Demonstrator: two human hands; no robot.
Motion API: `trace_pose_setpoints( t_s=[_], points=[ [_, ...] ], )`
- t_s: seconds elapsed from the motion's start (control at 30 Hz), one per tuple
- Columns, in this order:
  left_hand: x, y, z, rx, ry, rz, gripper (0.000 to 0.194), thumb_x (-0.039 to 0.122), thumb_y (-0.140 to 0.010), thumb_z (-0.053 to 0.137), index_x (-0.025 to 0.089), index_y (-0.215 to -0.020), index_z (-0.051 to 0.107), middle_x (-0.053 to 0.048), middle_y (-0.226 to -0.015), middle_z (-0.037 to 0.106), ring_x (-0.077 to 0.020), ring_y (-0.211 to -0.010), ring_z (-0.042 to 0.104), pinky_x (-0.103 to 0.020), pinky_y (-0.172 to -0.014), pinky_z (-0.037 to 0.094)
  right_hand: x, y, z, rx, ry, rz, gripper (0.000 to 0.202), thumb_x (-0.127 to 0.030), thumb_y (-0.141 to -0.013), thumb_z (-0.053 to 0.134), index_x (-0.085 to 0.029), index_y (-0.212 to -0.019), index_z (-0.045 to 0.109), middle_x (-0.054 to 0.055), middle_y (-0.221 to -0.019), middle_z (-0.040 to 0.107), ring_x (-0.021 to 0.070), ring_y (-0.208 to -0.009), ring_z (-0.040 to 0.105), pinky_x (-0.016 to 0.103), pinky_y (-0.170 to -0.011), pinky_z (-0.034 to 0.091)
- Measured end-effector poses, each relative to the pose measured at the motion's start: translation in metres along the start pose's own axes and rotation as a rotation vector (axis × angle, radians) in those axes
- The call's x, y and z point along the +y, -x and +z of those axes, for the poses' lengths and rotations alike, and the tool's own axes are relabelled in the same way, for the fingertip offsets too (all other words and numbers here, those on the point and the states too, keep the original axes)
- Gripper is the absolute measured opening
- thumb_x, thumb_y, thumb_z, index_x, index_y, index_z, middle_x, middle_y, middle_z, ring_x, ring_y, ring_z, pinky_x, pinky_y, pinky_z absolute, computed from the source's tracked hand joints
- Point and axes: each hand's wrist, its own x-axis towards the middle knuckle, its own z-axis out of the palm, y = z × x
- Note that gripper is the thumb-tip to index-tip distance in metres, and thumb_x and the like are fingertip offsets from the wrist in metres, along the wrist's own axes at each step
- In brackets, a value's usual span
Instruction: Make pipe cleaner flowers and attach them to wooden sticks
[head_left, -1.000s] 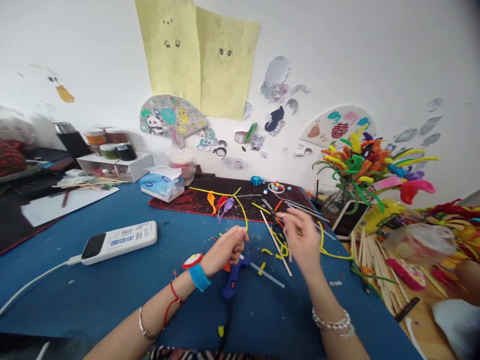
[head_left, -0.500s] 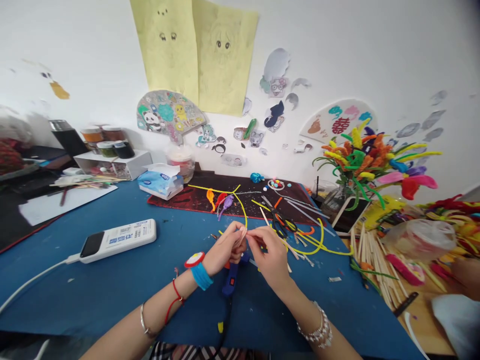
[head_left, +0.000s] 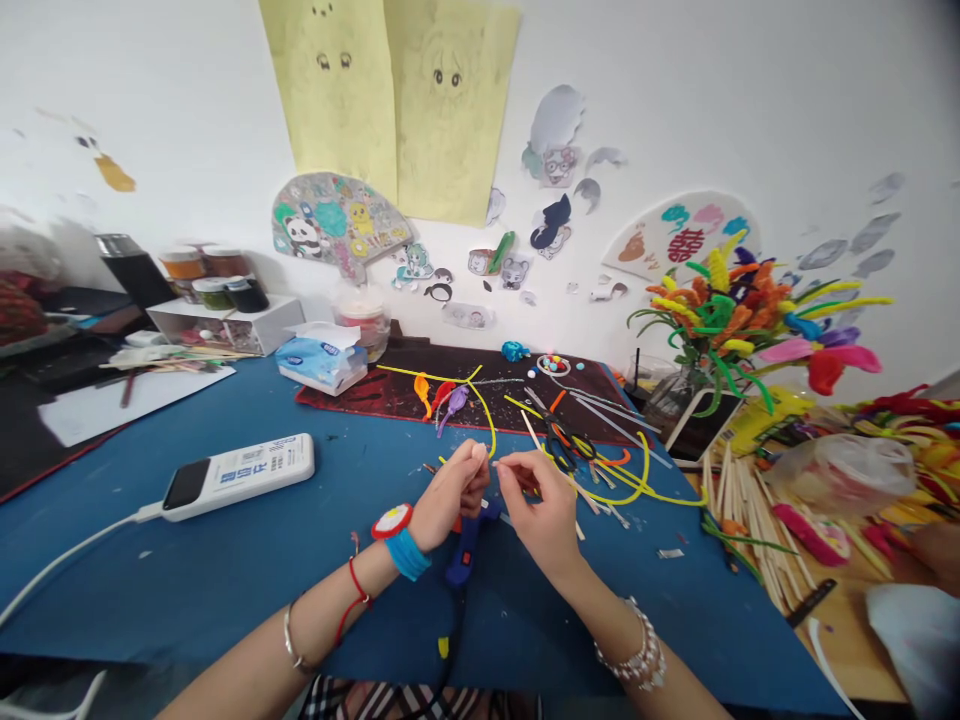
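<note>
My left hand (head_left: 459,492) is closed, its fingers curled with thumb and forefinger together at the top. A bit of orange-red shows at its lower edge, but what it holds is hidden. Just to its right, my right hand (head_left: 541,505) pinches thumb and forefinger around something tiny and pale that I cannot make out. A narrow gap separates the fingertips. Beneath my left hand lies a blue glue gun (head_left: 459,568) with a red switch, partly covered. Yellow pipe cleaners (head_left: 643,470) and scissors (head_left: 559,440) lie beyond my right hand.
Purple (head_left: 453,404), orange and red balloon-like pieces lie on the dark mat (head_left: 352,400). A white power bank (head_left: 259,475) and tissue pack (head_left: 322,362) are left. Right are a vase of pipe-cleaner flowers (head_left: 739,315), wooden sticks (head_left: 750,520) and a plastic bag (head_left: 840,475).
My fingertips, which met half a second ago, are now slightly apart. The left hand has turned a little; the right has barely moved. The view has shifted slightly.
</note>
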Motion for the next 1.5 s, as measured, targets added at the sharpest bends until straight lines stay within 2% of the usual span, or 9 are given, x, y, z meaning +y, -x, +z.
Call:
trace_pose_setpoints(
  t_s=[0.37, 0.5, 0.6, 0.73, 0.83, 1.03, 1.2, 1.37, 1.5],
  points=[
    [0.001, 0.002, 0.003, -0.048, -0.027, -0.068, 0.029, 0.044, -0.086, 0.035, 0.021, -0.072, 0.027, 0.008, -0.057, 0.022, -0.0046, -0.043, 0.015, -0.014, -0.038, 0.016, 0.002, 0.0, 0.002, -0.094, -0.07, 0.065, 0.01, -0.023, -0.084, 0.049, -0.02, -0.086, 0.059, 0.001, -0.079, 0.059, 0.0127, -0.07, 0.055, 0.023, -0.061, 0.044],
    [0.001, 0.003, 0.003, -0.041, -0.058, -0.07, 0.029, 0.044, -0.086, 0.034, 0.021, -0.071, 0.025, 0.008, -0.057, 0.021, -0.0052, -0.044, 0.013, -0.016, -0.039, 0.015, 0.007, -0.001, 0.001, -0.148, -0.178, 0.13, 0.011, -0.025, -0.083, 0.05, -0.02, -0.084, 0.059, 0.001, -0.079, 0.059, 0.0132, -0.07, 0.055, 0.024, -0.062, 0.043],
    [0.0, 0.004, 0.002, 0.053, -0.21, 0.002, 0.029, 0.044, -0.087, 0.032, 0.02, -0.071, 0.028, 0.006, -0.058, 0.022, -0.0063, -0.045, 0.019, -0.018, -0.04, 0.018, 0.009, -0.002, 0.002, -0.204, -0.286, 0.219, 0.011, -0.027, -0.083, 0.051, -0.02, -0.083, 0.059, 0.001, -0.079, 0.06, 0.0135, -0.069, 0.055, 0.024, -0.062, 0.044],
    [-0.005, 0.004, 0.001, 0.274, -0.545, 0.218, 0.028, 0.039, -0.089, 0.03, 0.019, -0.072, 0.037, 0.003, -0.065, 0.036, -0.0092, -0.056, 0.036, -0.022, -0.054, 0.033, 0.007, -0.002, 0.003, -0.204, -0.36, 0.306, 0.011, -0.03, -0.08, 0.054, -0.02, -0.082, 0.06, 0.0, -0.077, 0.061, 0.012, -0.063, 0.054, 0.022, -0.057, 0.043],
    [-0.007, 0.002, 0.0, 0.316, -0.642, 0.277, 0.029, 0.038, -0.091, 0.028, 0.018, -0.075, 0.041, 0.001, -0.069, 0.044, -0.0106, -0.065, 0.042, -0.024, -0.064, 0.035, 0.005, -0.003, 0.004, -0.22, -0.392, 0.333, 0.012, -0.03, -0.08, 0.055, -0.02, -0.081, 0.06, 0.0, -0.074, 0.06, 0.0105, -0.059, 0.051, 0.021, -0.055, 0.042],
    [-0.009, 0.003, 0.001, 0.195, -0.507, 0.187, 0.031, 0.042, -0.091, 0.026, 0.019, -0.072, 0.035, 0.005, -0.061, 0.033, -0.0071, -0.049, 0.03, -0.021, -0.047, 0.028, 0.007, -0.003, 0.003, -0.161, -0.391, 0.366, 0.012, -0.031, -0.08, 0.055, -0.019, -0.082, 0.059, -0.002, -0.067, 0.055, 0.0093, -0.057, 0.047, 0.02, -0.053, 0.04],
    [-0.008, 0.004, 0.002, 0.146, -0.384, 0.134, 0.032, 0.045, -0.09, 0.027, 0.019, -0.071, 0.032, 0.006, -0.059, 0.029, -0.0052, -0.045, 0.024, -0.018, -0.041, 0.024, 0.011, -0.003, 0.003, -0.145, -0.377, 0.38, 0.013, -0.032, -0.081, 0.054, -0.019, -0.082, 0.059, -0.002, -0.067, 0.055, 0.0092, -0.057, 0.047, 0.02, -0.053, 0.039],
    [-0.007, 0.004, 0.003, 0.139, -0.283, 0.072, 0.032, 0.048, -0.088, 0.031, 0.019, -0.074, 0.033, 0.007, -0.057, 0.027, -0.0044, -0.043, 0.024, -0.016, -0.038, 0.022, 0.012, -0.003, 0.004, -0.211, -0.42, 0.387, 0.014, -0.032, -0.079, 0.057, -0.019, -0.082, 0.06, -0.001, -0.071, 0.057, 0.0097, -0.058, 0.047, 0.021, -0.054, 0.039],
    [-0.006, 0.004, 0.003, 0.12, -0.223, 0.035, 0.032, 0.05, -0.086, 0.034, 0.019, -0.076, 0.034, 0.008, -0.055, 0.028, -0.0038, -0.041, 0.024, -0.016, -0.036, 0.02, 0.013, -0.003, 0.005, -0.228, -0.512, 0.454, 0.014, -0.032, -0.078, 0.058, -0.019, -0.081, 0.062, -0.002, -0.069, 0.057, 0.0089, -0.057, 0.046, 0.021, -0.053, 0.038]
  ],
)
